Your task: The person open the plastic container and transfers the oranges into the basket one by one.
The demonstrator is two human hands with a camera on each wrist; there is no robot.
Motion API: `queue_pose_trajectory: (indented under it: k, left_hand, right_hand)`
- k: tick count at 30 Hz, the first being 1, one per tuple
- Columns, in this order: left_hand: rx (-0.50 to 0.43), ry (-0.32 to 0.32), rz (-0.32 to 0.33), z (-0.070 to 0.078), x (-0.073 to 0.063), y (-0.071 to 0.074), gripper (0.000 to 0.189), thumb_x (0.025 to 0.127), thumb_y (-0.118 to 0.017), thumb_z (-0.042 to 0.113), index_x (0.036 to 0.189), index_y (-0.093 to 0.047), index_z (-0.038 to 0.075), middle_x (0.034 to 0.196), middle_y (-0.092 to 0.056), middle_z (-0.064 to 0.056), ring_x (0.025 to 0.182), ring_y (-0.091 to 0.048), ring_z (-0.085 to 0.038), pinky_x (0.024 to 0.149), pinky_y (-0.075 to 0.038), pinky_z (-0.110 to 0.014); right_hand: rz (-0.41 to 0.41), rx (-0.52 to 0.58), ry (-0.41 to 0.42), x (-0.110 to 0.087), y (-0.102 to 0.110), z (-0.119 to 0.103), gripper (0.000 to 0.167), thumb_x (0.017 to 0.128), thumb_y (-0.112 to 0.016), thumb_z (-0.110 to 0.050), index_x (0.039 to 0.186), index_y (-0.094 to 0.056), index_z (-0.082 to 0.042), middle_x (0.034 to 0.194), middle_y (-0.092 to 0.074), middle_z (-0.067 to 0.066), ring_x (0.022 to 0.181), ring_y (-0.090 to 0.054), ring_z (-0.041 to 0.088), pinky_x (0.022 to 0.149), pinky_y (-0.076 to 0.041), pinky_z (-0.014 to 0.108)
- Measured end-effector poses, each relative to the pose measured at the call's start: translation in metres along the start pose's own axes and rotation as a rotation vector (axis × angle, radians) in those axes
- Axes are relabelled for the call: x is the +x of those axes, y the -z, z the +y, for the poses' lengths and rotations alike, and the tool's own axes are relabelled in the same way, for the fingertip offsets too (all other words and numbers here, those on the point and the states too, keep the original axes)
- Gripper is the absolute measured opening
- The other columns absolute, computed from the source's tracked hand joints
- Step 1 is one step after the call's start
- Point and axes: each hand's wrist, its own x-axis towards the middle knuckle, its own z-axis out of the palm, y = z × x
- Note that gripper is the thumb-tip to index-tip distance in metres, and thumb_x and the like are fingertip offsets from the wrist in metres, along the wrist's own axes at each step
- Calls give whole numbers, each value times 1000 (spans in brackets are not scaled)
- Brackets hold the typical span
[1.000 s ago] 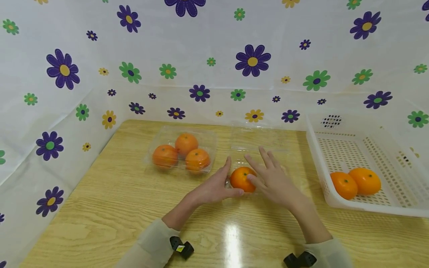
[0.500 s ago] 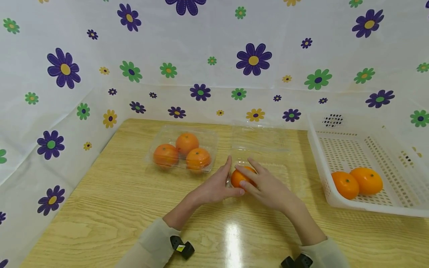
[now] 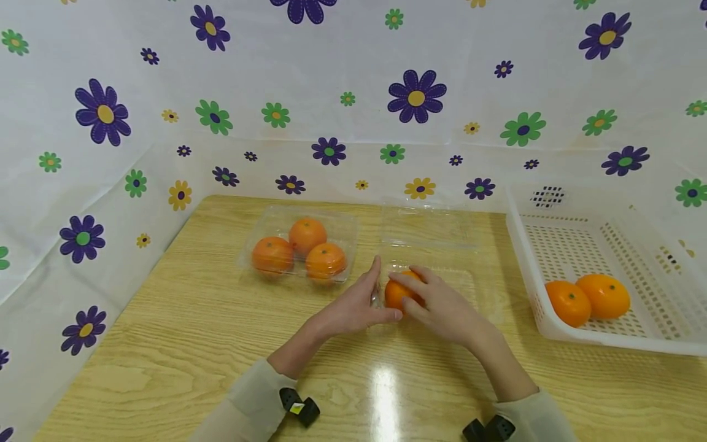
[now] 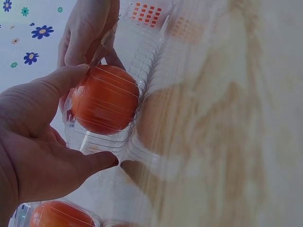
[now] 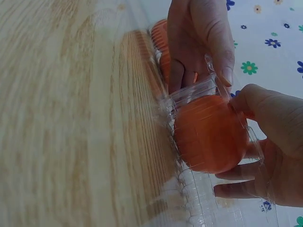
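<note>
An orange mandarin [image 3: 394,296] sits at the left end of an open clear plastic clamshell box [image 3: 463,281]. My right hand [image 3: 448,312] holds it from the right, fingers curved over its top and thumb on the near side. On the box's left side, my left hand [image 3: 353,305] rests with thumb and forefinger spread wide. In the left wrist view, its thumb touches the rim beside the mandarin [image 4: 105,100]. The right wrist view shows the right hand's fingers [image 5: 236,189] reaching inside the box around the fruit.
The clamshell's raised lid [image 3: 428,228] lies toward the back. To the left stands a closed clear box [image 3: 345,230] with three mandarins [image 3: 307,237]. A white plastic basket [image 3: 533,307] on the right holds two mandarins [image 3: 603,296]. A flowered cloth [image 3: 353,123] hangs behind the wooden table [image 3: 193,344].
My right hand has come down from above the mandarin and closed its fingers around it. The mandarin has shifted slightly right. My left hand has stayed in place.
</note>
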Motion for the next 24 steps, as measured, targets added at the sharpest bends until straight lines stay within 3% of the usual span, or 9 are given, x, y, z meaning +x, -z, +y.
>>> queue_pose_trajectory:
  k: [7,17,24]
  left_hand:
    - [-16,-9,-12,0,0,0,114,88,-75,34,158,12,10,165,-3,-17,148,-21,-31,117,-26,-45]
    - [13,-4,-11,2,0,1,111,90,-74,32,158,11,9,165,-4,-18,149,-19,-31,118,-23,-45]
    - [-1,6,-13,3,0,0,110,91,-73,29,158,12,10,165,0,-15,149,-17,-30,118,-23,-45]
  right_hand:
    - [18,13,-45,-1,4,1,49,96,-48,-17,145,-54,-22,155,-32,26,126,-50,47,98,-47,57]
    - [102,-9,4,-1,12,10,50,90,-54,-5,138,-61,-14,152,-37,28,129,-46,51,101,-43,59]
    - [100,-30,28,-1,11,12,47,93,-57,-8,139,-60,-13,151,-38,29,129,-47,51,100,-45,59]
